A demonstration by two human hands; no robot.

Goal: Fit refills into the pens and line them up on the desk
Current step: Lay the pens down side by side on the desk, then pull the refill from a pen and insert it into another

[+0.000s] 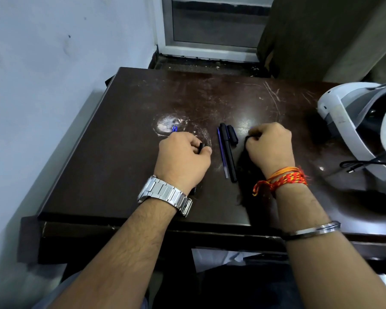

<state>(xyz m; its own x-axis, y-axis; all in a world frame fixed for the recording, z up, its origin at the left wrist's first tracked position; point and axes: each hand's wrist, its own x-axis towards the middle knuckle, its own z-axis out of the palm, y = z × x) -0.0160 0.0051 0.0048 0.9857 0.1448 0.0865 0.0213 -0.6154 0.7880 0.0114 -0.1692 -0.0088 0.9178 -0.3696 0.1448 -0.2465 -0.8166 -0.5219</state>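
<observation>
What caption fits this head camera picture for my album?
Left hand and right hand grip pen parts on a dark desk, black pen and refill lying between.

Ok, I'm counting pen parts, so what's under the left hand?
Two blue tips poke out beyond the left hand, a black piece shows at its thumb, and a small dark part lies by the wrist. Whatever lies beneath the palm is covered.

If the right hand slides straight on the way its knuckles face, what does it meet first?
Probably the short black cap, lying on the desk just beyond the knuckles of the right hand; the black pen and the blue refill come after it. Height above the desk is unclear.
</observation>
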